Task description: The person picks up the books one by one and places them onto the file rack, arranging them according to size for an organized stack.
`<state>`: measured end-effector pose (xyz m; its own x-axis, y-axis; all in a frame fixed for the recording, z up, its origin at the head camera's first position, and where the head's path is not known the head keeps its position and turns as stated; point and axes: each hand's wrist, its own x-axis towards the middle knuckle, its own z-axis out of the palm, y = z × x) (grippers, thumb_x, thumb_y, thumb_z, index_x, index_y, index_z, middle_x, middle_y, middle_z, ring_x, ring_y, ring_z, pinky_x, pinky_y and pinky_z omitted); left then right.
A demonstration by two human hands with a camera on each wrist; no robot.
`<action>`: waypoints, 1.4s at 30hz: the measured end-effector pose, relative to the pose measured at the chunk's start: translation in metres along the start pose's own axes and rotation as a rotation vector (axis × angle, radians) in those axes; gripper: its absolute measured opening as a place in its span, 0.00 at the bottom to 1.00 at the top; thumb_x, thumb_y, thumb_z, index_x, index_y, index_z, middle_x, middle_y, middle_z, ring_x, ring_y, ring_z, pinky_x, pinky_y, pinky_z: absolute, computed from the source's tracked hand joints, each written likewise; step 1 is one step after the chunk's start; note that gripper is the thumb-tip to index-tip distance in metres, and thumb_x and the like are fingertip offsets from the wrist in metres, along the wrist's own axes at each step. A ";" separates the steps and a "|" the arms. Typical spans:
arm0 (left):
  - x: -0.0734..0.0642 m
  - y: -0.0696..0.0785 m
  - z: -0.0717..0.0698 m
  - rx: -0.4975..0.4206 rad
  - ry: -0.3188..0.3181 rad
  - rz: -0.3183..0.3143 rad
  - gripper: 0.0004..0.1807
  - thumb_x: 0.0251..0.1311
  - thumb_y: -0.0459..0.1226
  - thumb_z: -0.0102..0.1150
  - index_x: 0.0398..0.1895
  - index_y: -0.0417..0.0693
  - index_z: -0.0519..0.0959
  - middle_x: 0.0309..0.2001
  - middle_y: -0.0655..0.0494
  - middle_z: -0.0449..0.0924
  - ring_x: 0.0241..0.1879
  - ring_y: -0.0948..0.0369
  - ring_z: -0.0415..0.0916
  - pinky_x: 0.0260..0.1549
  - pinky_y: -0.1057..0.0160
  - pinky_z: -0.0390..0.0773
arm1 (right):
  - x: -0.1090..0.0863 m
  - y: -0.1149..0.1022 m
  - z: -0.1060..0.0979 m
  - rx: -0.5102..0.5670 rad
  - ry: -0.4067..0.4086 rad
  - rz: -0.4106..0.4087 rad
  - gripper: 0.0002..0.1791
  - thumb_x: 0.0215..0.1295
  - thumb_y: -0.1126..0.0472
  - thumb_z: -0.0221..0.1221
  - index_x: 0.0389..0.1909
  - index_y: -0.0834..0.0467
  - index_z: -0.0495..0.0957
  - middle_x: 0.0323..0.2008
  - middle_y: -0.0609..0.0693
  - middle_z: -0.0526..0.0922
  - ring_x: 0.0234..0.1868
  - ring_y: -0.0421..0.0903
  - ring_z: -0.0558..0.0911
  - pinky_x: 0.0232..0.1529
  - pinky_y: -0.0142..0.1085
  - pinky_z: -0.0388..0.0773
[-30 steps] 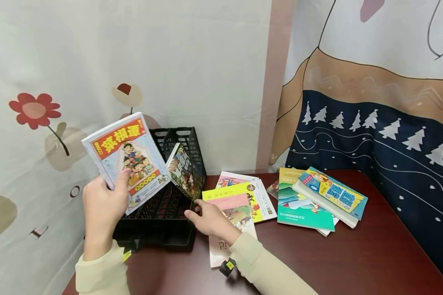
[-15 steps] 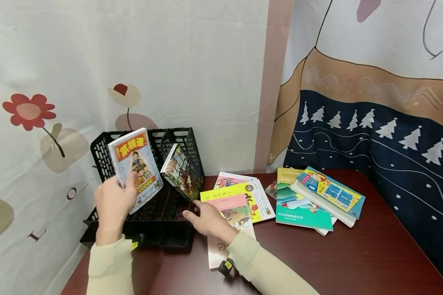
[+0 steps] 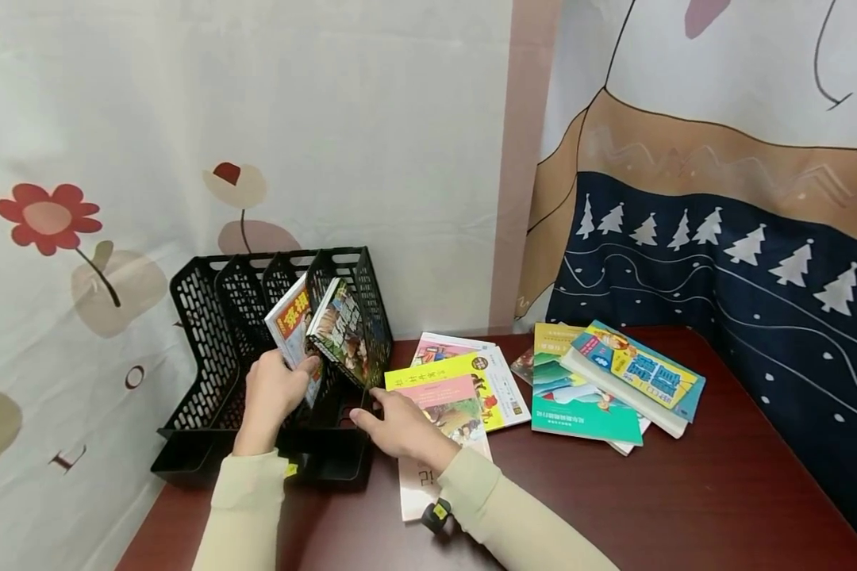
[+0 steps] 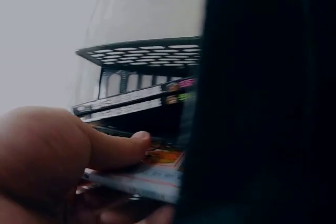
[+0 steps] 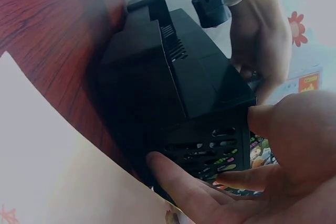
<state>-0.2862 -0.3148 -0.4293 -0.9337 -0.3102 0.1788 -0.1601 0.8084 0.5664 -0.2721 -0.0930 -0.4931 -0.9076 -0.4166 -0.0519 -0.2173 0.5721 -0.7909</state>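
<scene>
In the head view my left hand [image 3: 271, 396] holds a book with a red-and-yellow title and pale blue cover [image 3: 293, 321], its lower part inside a black perforated book rack [image 3: 201, 317]. The left wrist view has the thumb on top of this book [image 4: 152, 181], fingers beneath. To its right, dark-covered comic books [image 3: 347, 333] lean in the rack's right-hand compartment. My right hand [image 3: 405, 424] grips the rack's front right corner. Seen from the right wrist, its thumb is at the edge and its fingers [image 5: 184, 184] lie along the slotted side wall.
Right of the rack lie a yellow book [image 3: 436, 370], a pink-topped book [image 3: 439, 390] and a white-edged book beneath. Further right is a pile with a green book [image 3: 586, 412] and a blue-and-yellow book [image 3: 643, 369]. A printed curtain [image 3: 371, 159] hangs behind the table [image 3: 600, 507].
My left hand has carried the pale blue book right and down from in front of the rack into it, beside the dark comics. My right hand stays at the rack's corner.
</scene>
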 end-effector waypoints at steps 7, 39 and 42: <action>0.003 -0.001 0.008 -0.032 -0.202 0.091 0.24 0.81 0.43 0.58 0.69 0.35 0.78 0.65 0.28 0.83 0.64 0.31 0.81 0.62 0.32 0.79 | 0.000 -0.002 -0.002 -0.011 0.001 0.000 0.40 0.83 0.35 0.56 0.83 0.56 0.69 0.78 0.58 0.77 0.81 0.57 0.74 0.80 0.55 0.73; 0.025 -0.014 0.036 -0.031 -0.289 0.153 0.31 0.82 0.44 0.54 0.81 0.39 0.67 0.74 0.26 0.74 0.72 0.30 0.75 0.65 0.31 0.76 | 0.001 0.002 -0.004 -0.031 -0.025 0.021 0.40 0.82 0.33 0.56 0.84 0.53 0.69 0.78 0.55 0.78 0.81 0.54 0.75 0.79 0.53 0.75; 0.022 -0.011 0.024 0.028 -0.245 0.163 0.33 0.79 0.48 0.60 0.79 0.41 0.70 0.71 0.26 0.78 0.65 0.29 0.80 0.57 0.31 0.79 | -0.002 0.000 -0.015 -0.044 -0.077 0.006 0.41 0.82 0.34 0.58 0.85 0.51 0.67 0.78 0.53 0.78 0.81 0.53 0.75 0.80 0.52 0.74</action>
<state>-0.3126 -0.3190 -0.4509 -0.9968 -0.0476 0.0641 -0.0070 0.8524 0.5229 -0.2759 -0.0811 -0.4840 -0.8789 -0.4652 -0.1051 -0.2288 0.6047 -0.7629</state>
